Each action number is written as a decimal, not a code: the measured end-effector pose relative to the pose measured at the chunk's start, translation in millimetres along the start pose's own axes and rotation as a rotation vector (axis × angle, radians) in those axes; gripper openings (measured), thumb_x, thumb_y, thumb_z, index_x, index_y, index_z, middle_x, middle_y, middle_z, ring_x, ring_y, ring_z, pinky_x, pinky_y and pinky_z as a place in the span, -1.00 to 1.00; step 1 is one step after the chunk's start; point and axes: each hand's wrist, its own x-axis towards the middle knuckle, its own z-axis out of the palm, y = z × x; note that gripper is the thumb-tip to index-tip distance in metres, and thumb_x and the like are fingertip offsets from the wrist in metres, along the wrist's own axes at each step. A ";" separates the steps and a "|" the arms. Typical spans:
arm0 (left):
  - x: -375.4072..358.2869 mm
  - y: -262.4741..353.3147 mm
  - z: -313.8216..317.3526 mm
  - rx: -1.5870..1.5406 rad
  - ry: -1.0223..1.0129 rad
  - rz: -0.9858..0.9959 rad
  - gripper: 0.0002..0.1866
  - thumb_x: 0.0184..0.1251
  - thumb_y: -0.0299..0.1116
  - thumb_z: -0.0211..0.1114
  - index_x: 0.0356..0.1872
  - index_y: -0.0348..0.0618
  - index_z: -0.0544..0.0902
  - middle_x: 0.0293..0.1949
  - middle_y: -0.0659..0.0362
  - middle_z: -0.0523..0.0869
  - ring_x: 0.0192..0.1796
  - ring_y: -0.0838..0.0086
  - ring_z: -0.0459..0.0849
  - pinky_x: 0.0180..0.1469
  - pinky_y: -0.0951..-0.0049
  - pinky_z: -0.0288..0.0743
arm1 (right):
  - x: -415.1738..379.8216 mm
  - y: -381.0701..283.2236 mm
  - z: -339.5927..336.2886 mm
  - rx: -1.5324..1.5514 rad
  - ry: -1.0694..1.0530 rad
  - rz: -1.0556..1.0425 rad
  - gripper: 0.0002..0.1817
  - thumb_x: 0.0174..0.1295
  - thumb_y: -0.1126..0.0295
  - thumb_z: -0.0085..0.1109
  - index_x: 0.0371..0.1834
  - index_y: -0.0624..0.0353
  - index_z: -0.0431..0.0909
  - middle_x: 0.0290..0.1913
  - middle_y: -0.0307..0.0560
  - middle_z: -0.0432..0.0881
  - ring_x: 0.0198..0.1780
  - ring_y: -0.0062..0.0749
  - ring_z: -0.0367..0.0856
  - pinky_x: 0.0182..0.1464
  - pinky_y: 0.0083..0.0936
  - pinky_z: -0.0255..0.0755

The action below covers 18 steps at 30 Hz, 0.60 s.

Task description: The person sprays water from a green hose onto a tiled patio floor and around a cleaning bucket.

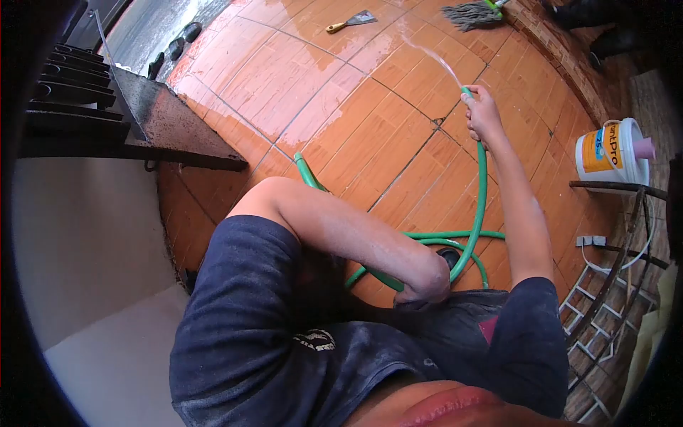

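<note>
Spraying water across the tiled floor (334, 121), the person is gripping the nozzle end of the green hose (481, 192) in the right hand (482, 114), fingers clenched around it near the far right side of the floor, just short of the curved brick edge (569, 57). A thin jet is leaving the hose end and arcing toward the far edge of the floor, where a yellow-handled scraper (352, 21) is lying flat and a mop head (469, 14) is resting near the far right corner. The tiles are shining wet over most of the far half.

The left hand (427, 288) is pressing down near the person's lap, where the hose is looping on the floor close to the body; the fingers are curling in, but whether they are actually closing on the hose cannot be told from this angle. From that loop the hose is trailing away to the left, under the arm.

A white bucket (612, 153) is standing at the right edge, well apart from the spray.

Judging by the wet sheen, the rinsing step is well under way. Reaching the drier-looking tiles will probably call for swinging the right wrist and feeding slack from the loop, keeping the jet low so it does not splash over the bucket.
</note>
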 end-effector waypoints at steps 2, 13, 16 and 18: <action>6.2 -1.3 3.4 -0.018 0.002 0.012 -0.41 -0.19 -0.12 0.58 0.00 0.05 0.67 -0.14 0.11 0.76 -0.10 0.12 0.74 -0.11 0.09 0.64 | -1.3 -3.5 1.1 -0.050 -0.064 0.043 -0.77 0.40 0.27 0.06 0.07 -0.05 0.43 -0.55 -0.27 0.34 -0.77 -0.64 0.16 -0.79 -0.56 -0.01; -16.6 5.8 -8.6 0.030 0.061 -0.012 -0.50 -0.17 -0.13 0.56 -0.13 -0.10 0.73 -0.20 0.08 0.77 -0.14 0.11 0.75 -0.13 0.09 0.64 | -3.2 -13.1 7.8 0.000 -0.089 -0.025 -0.79 0.40 0.25 0.07 0.05 -0.10 0.44 -0.58 -0.31 0.32 -0.77 -0.66 0.14 -0.79 -0.56 -0.02; -17.4 7.1 -9.1 0.025 0.067 -0.033 -0.52 -0.18 -0.14 0.56 -0.16 -0.10 0.74 -0.20 0.07 0.77 -0.14 0.12 0.75 -0.13 0.09 0.64 | -6.4 -18.4 12.8 -0.005 -0.062 -0.038 -0.80 0.42 0.26 0.05 0.06 -0.09 0.43 -0.58 -0.33 0.29 -0.76 -0.70 0.12 -0.80 -0.61 -0.04; -20.7 6.8 -9.2 0.034 0.071 -0.039 -0.52 -0.19 -0.15 0.57 -0.16 -0.07 0.74 -0.20 0.08 0.78 -0.14 0.13 0.75 -0.14 0.11 0.64 | -5.2 -20.3 10.5 -0.004 0.000 -0.066 -0.80 0.43 0.26 0.03 0.07 -0.08 0.41 -0.57 -0.35 0.28 -0.76 -0.73 0.11 -0.80 -0.65 -0.06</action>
